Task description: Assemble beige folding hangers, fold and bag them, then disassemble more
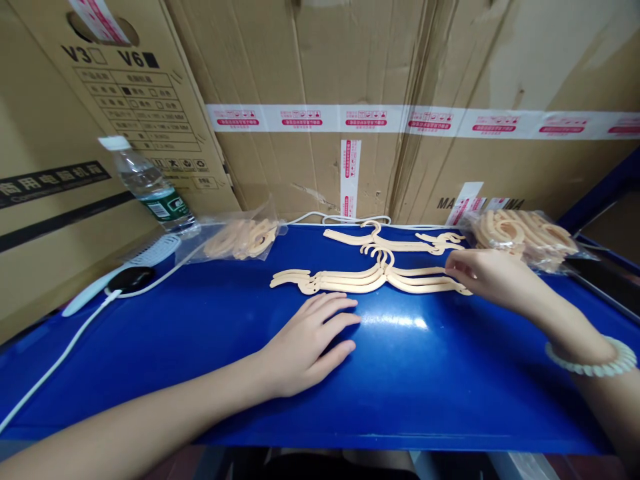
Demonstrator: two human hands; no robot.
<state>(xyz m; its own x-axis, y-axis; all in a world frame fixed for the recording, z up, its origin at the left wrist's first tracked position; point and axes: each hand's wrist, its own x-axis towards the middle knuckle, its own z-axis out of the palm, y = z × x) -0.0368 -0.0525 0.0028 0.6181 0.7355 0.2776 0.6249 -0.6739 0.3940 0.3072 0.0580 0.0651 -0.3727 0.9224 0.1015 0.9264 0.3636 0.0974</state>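
Observation:
A stack of cream plastic hangers lies across the middle of the blue table. A second, smaller group of hangers lies just behind it. My left hand rests flat on the table just in front of the stack, fingers stretched out and holding nothing. My right hand is over the right end of the stack, its fingertips touching the hanger arms. Its fingers curl slightly, and I cannot see a firm grip. A pale bead bracelet sits on my right wrist.
Clear bags of cream plastic parts lie at the back left and back right. A water bottle, a white handheld device and a white cable sit at the left. Cardboard boxes wall the back.

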